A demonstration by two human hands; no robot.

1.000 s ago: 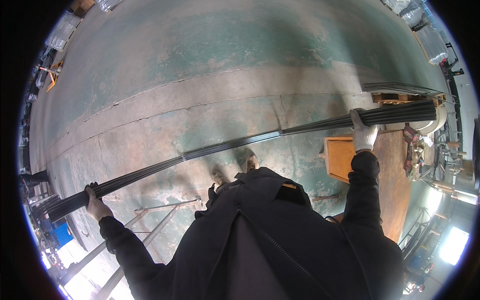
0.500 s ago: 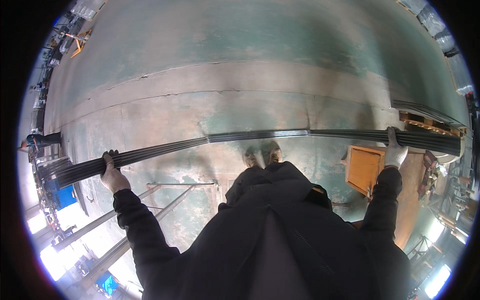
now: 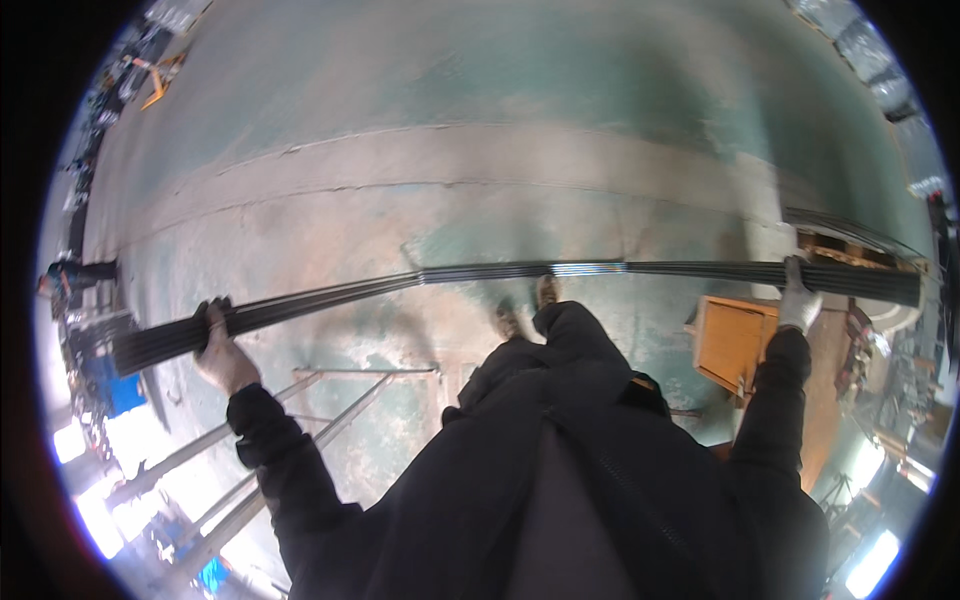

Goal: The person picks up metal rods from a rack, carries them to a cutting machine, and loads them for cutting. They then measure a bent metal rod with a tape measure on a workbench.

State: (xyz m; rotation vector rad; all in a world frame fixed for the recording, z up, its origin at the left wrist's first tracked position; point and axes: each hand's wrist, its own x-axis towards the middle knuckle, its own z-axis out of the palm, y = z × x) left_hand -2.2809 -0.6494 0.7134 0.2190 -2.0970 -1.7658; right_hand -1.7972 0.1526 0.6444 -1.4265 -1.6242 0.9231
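Observation:
A long bundle of thin dark metal bars (image 3: 490,272) stretches across my whole front, above the floor, bound at two places near its middle. My gloved left hand (image 3: 222,350) is wrapped round the bundle toward its left end, fingers over the far side. Toward the right end my gloved right hand (image 3: 797,298) grips it the same way. Both arms are spread wide, and the bars run on past each hand. My shoes (image 3: 546,290) show just below the bundle.
A wooden cabinet (image 3: 735,345) stands below the bundle on the right. Near the right end lies a wooden pallet (image 3: 850,250) with dark bars. A metal frame (image 3: 345,408) stands at the lower left. Another person (image 3: 85,272) is at the far left. The floor (image 3: 480,100) is worn green and grey.
My right shoe has moved ahead of my left. The bundle stays in both hands and the arms hold nearly the same pose; the surroundings have shifted slightly.

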